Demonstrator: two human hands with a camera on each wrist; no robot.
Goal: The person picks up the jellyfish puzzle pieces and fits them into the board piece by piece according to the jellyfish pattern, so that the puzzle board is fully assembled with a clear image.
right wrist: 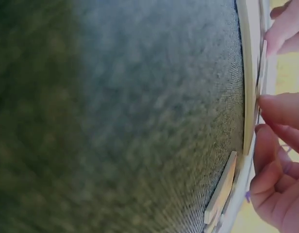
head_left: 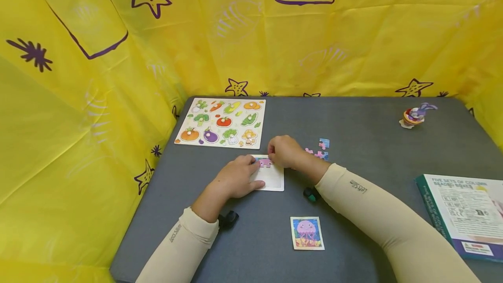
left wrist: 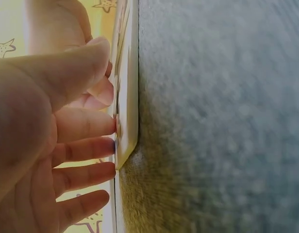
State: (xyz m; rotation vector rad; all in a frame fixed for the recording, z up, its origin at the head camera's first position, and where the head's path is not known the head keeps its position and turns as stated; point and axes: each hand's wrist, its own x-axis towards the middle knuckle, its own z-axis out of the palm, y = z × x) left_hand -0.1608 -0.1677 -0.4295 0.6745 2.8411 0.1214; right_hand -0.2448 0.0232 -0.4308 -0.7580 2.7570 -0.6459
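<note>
A white puzzle tray (head_left: pixel 276 181) lies on the dark table, with pink and blue jigsaw pieces (head_left: pixel 265 163) along its far edge. My left hand (head_left: pixel 235 177) rests on the tray's left side, fingers fairly straight and thumb spread toward me. At the far right corner, my right hand (head_left: pixel 286 151) has its fingers curled and pinches a puzzle piece, mostly hidden by the fingertips. The right wrist view shows its thumb (right wrist: pixel 280 108) against the tray's edge. Loose puzzle pieces (head_left: pixel 324 144) lie right of that hand, partly behind the forearm.
A jellyfish picture card (head_left: pixel 306 233) lies nearer me. The vegetable board (head_left: pixel 220 122) is at the back left. A boxed set (head_left: pixel 463 213) lies at the right edge, and a small rabbit figure (head_left: pixel 415 116) stands at the back right. Yellow cloth (head_left: pixel 243 47) surrounds the table.
</note>
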